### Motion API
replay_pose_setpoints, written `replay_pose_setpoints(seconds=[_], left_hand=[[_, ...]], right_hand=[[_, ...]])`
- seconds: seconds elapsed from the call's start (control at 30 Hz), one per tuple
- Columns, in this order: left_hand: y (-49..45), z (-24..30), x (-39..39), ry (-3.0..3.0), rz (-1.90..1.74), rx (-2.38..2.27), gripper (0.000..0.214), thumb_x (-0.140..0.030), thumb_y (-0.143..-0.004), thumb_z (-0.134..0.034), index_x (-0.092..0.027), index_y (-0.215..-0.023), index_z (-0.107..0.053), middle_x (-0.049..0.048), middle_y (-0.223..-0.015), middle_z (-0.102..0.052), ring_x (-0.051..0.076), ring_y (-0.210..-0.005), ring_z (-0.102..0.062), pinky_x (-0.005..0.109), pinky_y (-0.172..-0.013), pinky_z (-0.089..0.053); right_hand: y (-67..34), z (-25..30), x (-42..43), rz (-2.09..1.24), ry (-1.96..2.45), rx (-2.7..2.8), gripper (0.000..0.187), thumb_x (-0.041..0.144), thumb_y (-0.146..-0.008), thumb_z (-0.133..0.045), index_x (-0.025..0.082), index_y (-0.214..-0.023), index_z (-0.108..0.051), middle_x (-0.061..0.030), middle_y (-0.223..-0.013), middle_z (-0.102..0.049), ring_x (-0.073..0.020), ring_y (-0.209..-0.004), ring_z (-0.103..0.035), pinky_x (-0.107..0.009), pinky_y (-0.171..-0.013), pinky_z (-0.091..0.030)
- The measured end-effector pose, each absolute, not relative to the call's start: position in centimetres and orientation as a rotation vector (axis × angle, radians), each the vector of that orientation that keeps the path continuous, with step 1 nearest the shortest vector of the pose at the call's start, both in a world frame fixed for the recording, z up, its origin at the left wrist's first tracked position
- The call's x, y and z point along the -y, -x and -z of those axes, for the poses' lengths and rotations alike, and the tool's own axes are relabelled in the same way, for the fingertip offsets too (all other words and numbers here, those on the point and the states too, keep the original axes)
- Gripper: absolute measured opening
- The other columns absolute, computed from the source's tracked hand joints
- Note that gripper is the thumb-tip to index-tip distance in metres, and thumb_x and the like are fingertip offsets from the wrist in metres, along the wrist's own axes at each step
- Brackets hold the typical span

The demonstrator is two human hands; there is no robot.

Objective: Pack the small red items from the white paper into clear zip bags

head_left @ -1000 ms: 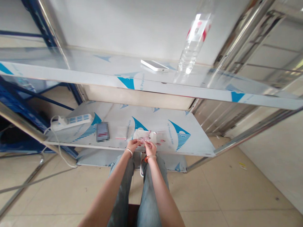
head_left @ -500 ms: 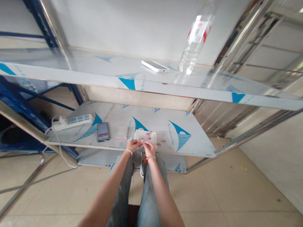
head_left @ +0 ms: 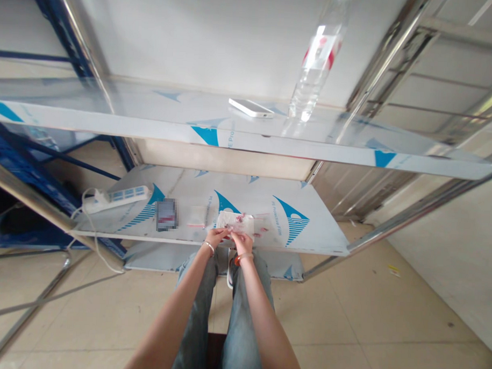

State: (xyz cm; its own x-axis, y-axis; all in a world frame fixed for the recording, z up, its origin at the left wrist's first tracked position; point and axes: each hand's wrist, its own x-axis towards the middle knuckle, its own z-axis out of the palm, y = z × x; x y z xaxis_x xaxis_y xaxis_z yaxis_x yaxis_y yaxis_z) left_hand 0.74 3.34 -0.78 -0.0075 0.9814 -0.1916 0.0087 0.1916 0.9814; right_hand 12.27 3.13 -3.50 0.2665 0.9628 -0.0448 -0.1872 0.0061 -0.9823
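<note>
Both of my hands meet at the front edge of the lower steel shelf (head_left: 309,230). My left hand (head_left: 215,237) and my right hand (head_left: 242,240) pinch the near edge of a small clear plastic bag (head_left: 236,222) with red bits inside. The bag lies flat on the shelf. More small clear bags with red strips (head_left: 263,226) lie just right of it, and another small bag (head_left: 197,216) lies to its left. What my fingertips grip is too small to tell apart.
A dark phone-sized object (head_left: 166,214) and a white power strip (head_left: 116,196) with its cable lie left on the lower shelf. The upper shelf (head_left: 151,124) holds a white phone (head_left: 251,107) and a clear water bottle (head_left: 317,63). My knees are below the shelf edge.
Hardly any: my fingers shift slightly on the bag's near edge, and the view moves a little.
</note>
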Motion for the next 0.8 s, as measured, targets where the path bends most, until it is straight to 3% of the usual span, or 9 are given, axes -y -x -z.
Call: replay_pose_setpoints(seconds=[0.3,0.5,0.8], left_hand=[[-0.8,0.9,-3.3,-1.125,-1.163,-1.324,0.028,-0.044,-0.060,-0.069,-0.016,-0.062,-0.070,0.0063,-0.062,-0.068,0.018,-0.063,-0.061,0.027,-0.061,-0.046],[-0.2,1.3,-3.6,-1.251,-1.199,-1.390,0.020,-0.035,-0.064,-0.061,-0.018,-0.060,-0.070,0.0038,-0.061,-0.068,0.016,-0.060,-0.060,0.026,-0.063,-0.046],[1.7,1.2,-3.7,-1.282,-1.219,-1.472,0.016,-0.031,-0.066,-0.062,-0.018,-0.064,-0.072,0.0029,-0.061,-0.068,0.017,-0.061,-0.061,0.025,-0.062,-0.045]], right_hand=[[-12.3,3.5,-2.8,-1.029,1.228,1.018,0.037,0.049,-0.063,-0.065,0.015,-0.075,-0.072,-0.0057,-0.074,-0.071,-0.0201,-0.070,-0.062,-0.030,-0.065,-0.049],[-12.1,3.4,-2.6,-0.971,1.290,1.093,0.040,0.055,-0.067,-0.059,0.017,-0.059,-0.067,-0.0034,-0.058,-0.065,-0.0181,-0.060,-0.058,-0.028,-0.060,-0.046],[-11.3,3.6,-3.0,-0.970,1.275,1.136,0.039,0.054,-0.067,-0.060,0.017,-0.060,-0.069,-0.0032,-0.059,-0.067,-0.0200,-0.063,-0.060,-0.029,-0.063,-0.047]])
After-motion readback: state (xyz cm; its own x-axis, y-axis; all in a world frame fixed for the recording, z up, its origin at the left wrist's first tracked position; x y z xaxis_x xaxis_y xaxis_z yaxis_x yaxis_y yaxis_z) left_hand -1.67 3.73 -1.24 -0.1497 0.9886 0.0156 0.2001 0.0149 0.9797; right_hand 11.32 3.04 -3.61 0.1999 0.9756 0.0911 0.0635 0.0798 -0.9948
